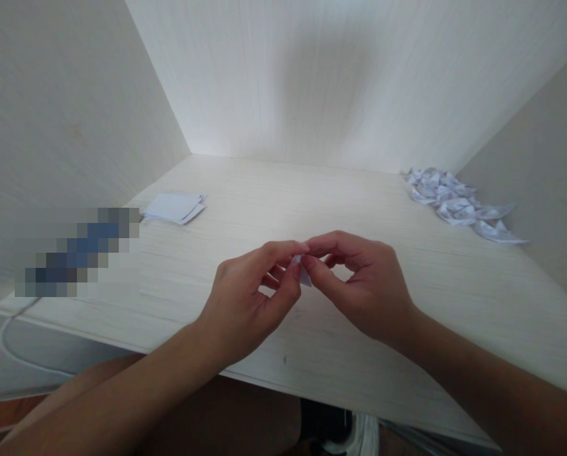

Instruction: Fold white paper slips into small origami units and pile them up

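Between my two hands, above the middle of the table, is a small piece of folded white paper (305, 276). My left hand (259, 285) pinches it with thumb and forefinger from the left. From the right, the thumb and forefinger of my right hand (359, 278) close on it too, and the fingertips of both hands meet at its top. Most of the paper is hidden behind the fingers; a pointed lower end shows below them.
A small stack of white paper sheets (172, 208) lies at the back left. Several folded white paper pieces (454, 199) are heaped along the right wall. A blurred-out object (83, 250) with a white cable (7, 342) sits at the left edge of the pale table (283, 196).
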`<state>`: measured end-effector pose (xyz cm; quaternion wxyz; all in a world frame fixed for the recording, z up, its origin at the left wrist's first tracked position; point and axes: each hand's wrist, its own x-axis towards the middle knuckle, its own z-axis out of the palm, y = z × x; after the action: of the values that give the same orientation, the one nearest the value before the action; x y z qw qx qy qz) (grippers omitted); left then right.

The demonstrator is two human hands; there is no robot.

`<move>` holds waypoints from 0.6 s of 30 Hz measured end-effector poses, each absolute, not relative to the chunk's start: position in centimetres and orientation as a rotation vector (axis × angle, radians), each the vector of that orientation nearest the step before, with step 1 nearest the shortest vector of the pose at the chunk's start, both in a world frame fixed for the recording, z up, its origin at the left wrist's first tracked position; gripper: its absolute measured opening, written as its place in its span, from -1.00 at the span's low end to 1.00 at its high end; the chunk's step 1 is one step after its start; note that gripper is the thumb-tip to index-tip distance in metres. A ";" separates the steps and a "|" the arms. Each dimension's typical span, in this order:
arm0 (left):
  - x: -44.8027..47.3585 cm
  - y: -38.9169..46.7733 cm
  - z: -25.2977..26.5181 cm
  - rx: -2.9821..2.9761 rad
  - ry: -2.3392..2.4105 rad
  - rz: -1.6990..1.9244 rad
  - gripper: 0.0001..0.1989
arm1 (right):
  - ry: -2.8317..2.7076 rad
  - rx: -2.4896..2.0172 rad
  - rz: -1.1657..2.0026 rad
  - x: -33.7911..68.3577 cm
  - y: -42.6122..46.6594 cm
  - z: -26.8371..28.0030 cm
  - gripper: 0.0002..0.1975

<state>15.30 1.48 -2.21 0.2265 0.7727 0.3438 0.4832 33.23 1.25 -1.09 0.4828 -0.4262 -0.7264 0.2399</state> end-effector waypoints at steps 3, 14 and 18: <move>15.4 1.4 -2.2 2.143 0.975 1.332 -0.80 | -1.679 -1.044 0.662 33.0 1.1 -1.2 -0.96; 15.2 1.3 -2.7 2.033 0.969 1.290 -0.73 | -1.560 -1.042 0.900 33.0 1.3 -1.2 -0.95; 15.1 1.3 -2.7 2.066 0.965 1.292 -0.70 | -1.573 -1.003 0.869 32.9 1.2 -1.3 -0.98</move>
<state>15.10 1.28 -2.66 0.2575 0.7617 0.3556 0.4764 32.94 1.21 -1.27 0.5156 -0.4177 -0.6548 0.3618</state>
